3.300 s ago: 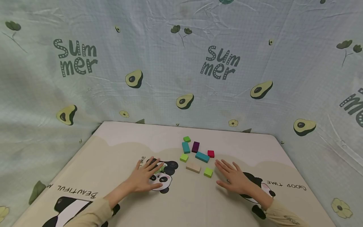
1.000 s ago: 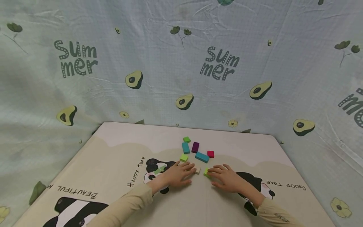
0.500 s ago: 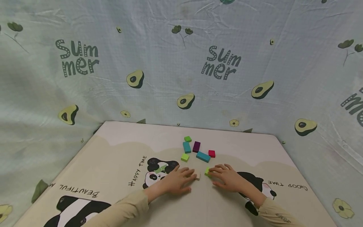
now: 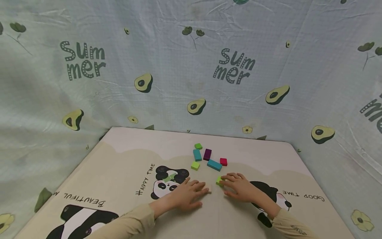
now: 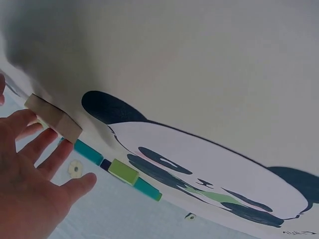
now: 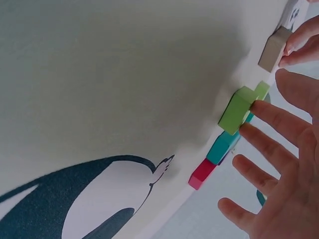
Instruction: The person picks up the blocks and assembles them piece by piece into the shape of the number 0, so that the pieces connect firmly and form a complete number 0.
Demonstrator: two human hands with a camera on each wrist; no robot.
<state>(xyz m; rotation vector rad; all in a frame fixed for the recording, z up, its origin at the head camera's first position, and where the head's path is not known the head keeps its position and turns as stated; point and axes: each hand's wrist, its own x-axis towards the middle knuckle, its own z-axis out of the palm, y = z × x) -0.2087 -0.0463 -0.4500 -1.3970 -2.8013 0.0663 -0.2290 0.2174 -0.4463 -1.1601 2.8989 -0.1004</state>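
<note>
In the head view my left hand (image 4: pixel 187 195) lies over a plain wooden block (image 4: pixel 209 189), covering most of it. The left wrist view shows the fingertips touching one side of this wooden block (image 5: pixel 54 117), with the thumb apart from it. My right hand (image 4: pixel 239 188) reaches a lime green block (image 4: pixel 219 181) with its fingertips. From the right wrist, the index and middle fingers are seen extended against the green block (image 6: pixel 237 110), the thumb held away. Both blocks sit on the table, a small gap between them.
Behind the hands lie two teal blocks (image 4: pixel 214 165), a purple block (image 4: pixel 207 154), a red block (image 4: pixel 223 162) and two more green blocks (image 4: pixel 195 165). The table's cover (image 4: pixel 140 142) has panda prints. A printed curtain (image 4: pixel 167 66) hangs behind the table's far edge.
Both hands moved inward from wide apart to the blocks. My left hand then drew the wooden block nearer the front and slightly right. The right hand stays almost still at the green block.
</note>
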